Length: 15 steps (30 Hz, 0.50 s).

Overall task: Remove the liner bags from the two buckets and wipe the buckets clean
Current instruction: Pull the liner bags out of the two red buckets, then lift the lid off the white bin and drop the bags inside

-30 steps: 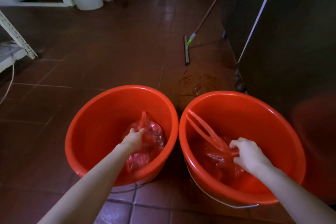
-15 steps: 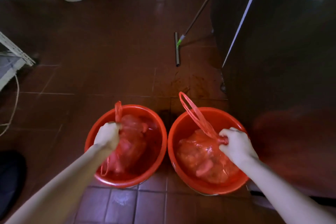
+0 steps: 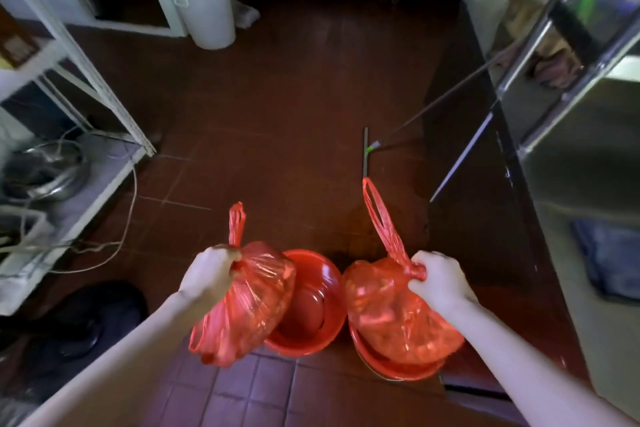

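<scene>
Left hand fisted round left liner bag neck, right hand likewise gripping right liner bag, both apparently clear of the buckets, brown tiled floor.

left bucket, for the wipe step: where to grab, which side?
Probably the far rim of the left bucket, from above, with fingers hooked inside. It stands upright, mouth open, and that arc is bare; the near-left rim is hidden behind the left bag that the left hand holds. No handle shows on it.
</scene>
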Motion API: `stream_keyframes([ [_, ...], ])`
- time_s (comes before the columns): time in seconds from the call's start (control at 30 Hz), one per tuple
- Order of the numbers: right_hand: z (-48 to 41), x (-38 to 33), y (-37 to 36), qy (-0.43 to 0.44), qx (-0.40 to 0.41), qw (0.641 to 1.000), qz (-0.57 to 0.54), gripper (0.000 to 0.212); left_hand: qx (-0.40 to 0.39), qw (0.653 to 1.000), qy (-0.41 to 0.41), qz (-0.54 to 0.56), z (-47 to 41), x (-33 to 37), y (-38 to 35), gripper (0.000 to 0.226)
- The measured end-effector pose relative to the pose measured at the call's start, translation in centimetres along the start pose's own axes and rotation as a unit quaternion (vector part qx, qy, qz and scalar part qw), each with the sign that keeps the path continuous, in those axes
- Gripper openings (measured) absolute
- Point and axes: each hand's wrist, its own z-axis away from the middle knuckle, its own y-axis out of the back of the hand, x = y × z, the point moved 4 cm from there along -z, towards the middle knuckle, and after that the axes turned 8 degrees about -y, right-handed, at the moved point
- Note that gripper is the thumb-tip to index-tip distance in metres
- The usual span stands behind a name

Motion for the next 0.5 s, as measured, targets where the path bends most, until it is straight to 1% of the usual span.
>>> stream_keyframes([
  [0.1,1.2,-5.1,2.5,0.008,0.006,1.000,-0.005,0.024,0.023,1.000,-0.005,0.005,1.7,-1.5,5.0,0.016],
  [0.23,1.6,-11.7,4.1,0.024,0.013,1.000,-0.012,0.019,0.043,0.999,-0.003,-0.008,3.1,-4.3,10.6,0.021],
  [0.33,1.1,-16.7,4.8,0.028,0.017,0.999,-0.037,0.017,0.051,0.998,0.001,-0.021,3.2,-6.8,14.3,0.022],
  [0.5,-1.5,-25.4,5.1,0.065,0.012,0.996,-0.059,0.012,0.078,0.996,-0.002,-0.051,1.7,-11.6,19.1,0.019],
])
